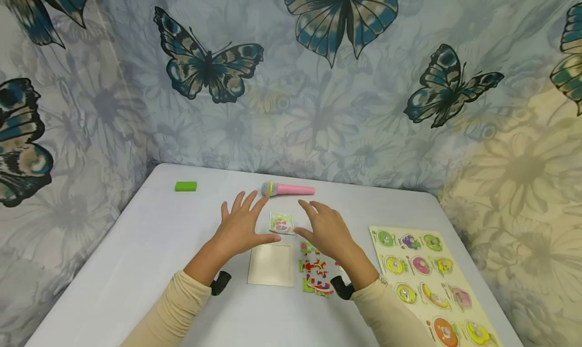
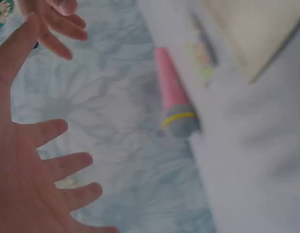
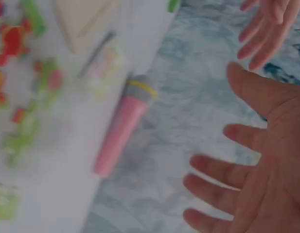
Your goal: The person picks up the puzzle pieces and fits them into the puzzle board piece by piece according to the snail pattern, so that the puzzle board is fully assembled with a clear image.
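Both hands hover over the middle of the white table with nothing in them. My left hand (image 1: pixel 243 223) has its fingers spread, thumb pointing right, above the far edge of a pale square puzzle tray (image 1: pixel 271 266). Opposite it, my right hand (image 1: pixel 327 231) is held with extended fingers over loose colourful jigsaw pieces (image 1: pixel 313 267). Between the two hands lies a small square picture packet (image 1: pixel 282 223). Beyond the fingertips rests a toy microphone (image 1: pixel 295 189) with pink handle, grey head and yellow ring; it also shows in the left wrist view and the right wrist view.
At the far left of the table (image 1: pixel 136 266) lies a green block (image 1: pixel 185 186). A large cream board (image 1: pixel 384 236) with printed fruit and food pictures lies along the right side. Butterfly-patterned fabric walls (image 1: pixel 318 119) stand behind the table and at both sides.
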Demonstrator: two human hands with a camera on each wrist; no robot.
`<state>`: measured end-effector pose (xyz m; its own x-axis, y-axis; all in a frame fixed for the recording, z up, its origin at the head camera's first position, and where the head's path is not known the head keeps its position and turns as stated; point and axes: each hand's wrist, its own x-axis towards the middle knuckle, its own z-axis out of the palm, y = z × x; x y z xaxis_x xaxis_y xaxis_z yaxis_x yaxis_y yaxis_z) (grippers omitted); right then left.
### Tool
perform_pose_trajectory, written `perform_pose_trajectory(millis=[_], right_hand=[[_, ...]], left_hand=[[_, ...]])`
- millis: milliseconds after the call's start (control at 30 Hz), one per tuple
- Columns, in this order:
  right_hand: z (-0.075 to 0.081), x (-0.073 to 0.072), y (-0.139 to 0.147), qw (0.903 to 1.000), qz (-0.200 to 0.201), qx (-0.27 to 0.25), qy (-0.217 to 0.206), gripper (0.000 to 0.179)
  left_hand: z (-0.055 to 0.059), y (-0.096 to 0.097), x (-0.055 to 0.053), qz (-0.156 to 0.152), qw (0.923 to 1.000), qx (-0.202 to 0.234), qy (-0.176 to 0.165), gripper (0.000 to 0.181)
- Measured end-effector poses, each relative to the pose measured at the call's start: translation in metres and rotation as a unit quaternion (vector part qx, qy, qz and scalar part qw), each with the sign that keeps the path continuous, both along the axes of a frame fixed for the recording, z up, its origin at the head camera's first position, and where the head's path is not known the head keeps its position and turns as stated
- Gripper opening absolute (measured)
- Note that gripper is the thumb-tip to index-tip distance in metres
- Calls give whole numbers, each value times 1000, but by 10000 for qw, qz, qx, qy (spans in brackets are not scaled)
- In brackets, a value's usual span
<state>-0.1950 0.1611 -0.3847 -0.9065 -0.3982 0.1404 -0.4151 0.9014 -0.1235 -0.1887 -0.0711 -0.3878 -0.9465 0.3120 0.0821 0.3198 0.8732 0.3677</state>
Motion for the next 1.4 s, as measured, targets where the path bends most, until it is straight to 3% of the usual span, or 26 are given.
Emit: perform_pose_trajectory(millis=[233, 400, 600, 767, 1200, 1400], right_hand=[[-45, -10, 7, 9969, -35, 428, -653, 46], [-62, -9, 10, 9934, -156, 454, -1042, 35], [-66, -10, 14, 9938, -147, 543, -955, 30], [-67, -10, 14, 9946, -100, 526, -891, 29], [-70, -16, 7, 9968, 127, 446, -655, 22], [-66, -17, -12, 9969, 419, 421, -514, 23]], left_hand=[[-57, -10, 0, -19, 9960, -91, -884, 91], [-78, -23, 6, -73, 9907, -53, -1356, 92], [-80, -29, 11, -213, 9875, -1, -1559, 93], [-81, -29, 12, -184, 9879, 19, -1538, 92], [-89, -36, 6, -229, 9882, -146, -1510, 94], [-89, -35, 4, -269, 9880, -73, -1522, 93]])
